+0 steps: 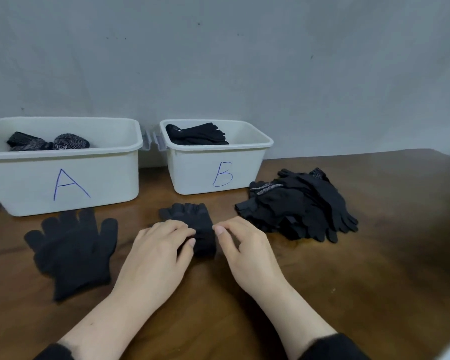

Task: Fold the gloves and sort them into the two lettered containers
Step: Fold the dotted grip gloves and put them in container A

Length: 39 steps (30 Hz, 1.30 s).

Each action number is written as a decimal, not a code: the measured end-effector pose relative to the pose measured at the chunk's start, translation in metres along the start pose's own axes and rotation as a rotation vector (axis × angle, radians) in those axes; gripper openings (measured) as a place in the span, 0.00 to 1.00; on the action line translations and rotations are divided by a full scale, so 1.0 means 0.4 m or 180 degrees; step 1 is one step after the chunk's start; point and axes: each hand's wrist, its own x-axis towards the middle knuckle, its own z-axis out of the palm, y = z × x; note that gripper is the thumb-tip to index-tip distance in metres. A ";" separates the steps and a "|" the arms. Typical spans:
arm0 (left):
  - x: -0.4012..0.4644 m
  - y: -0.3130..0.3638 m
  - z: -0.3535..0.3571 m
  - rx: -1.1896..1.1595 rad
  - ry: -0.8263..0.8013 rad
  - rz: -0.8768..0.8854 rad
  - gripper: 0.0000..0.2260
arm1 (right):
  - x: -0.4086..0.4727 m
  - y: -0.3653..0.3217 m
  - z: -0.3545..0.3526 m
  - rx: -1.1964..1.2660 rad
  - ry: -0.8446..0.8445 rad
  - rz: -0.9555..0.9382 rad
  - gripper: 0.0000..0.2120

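1. Mid-desk, just before the two containers: black knit glove (192, 224), doubled into a narrow strip, finger ends fanned toward container B (213, 175).
2. Left of centre on the brown desk (361, 281): second black glove (73, 250) lying flat and spread, fingers toward container A (63, 183).
3. Right of centre: loose pile of black gloves (299, 206), a few with pale dotted trim, just beside container B.
4. Against the grey wall: container A holding patterned gloves (50, 142); container B holding plain black gloves (196, 135). Latches of both nearly touching.
5. Left hand (161, 253): fingers curled, pinching the left edge of the folded glove.
6. Right hand (244, 248): fingers bent, tips pinching its right edge.
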 end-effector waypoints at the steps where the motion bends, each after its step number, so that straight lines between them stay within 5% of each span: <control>1: 0.003 0.013 0.004 -0.0036 0.0025 0.0034 0.12 | 0.001 0.008 -0.011 -0.0034 0.0051 0.0012 0.11; 14: 0.056 0.191 0.099 -0.0508 -0.0013 0.0462 0.12 | -0.002 0.203 -0.175 -0.0656 0.0885 0.0099 0.03; 27: 0.130 0.253 0.159 -0.0689 -0.0048 0.0465 0.13 | 0.085 0.312 -0.287 -0.1027 0.1320 0.0294 0.08; 32: 0.169 0.259 0.187 -0.0730 -0.0061 0.0470 0.13 | 0.189 0.319 -0.371 -0.0967 0.0680 0.0783 0.13; 39: 0.215 0.266 0.210 -0.0749 -0.0109 0.0433 0.14 | 0.300 0.297 -0.352 -0.1246 -0.0521 0.0347 0.11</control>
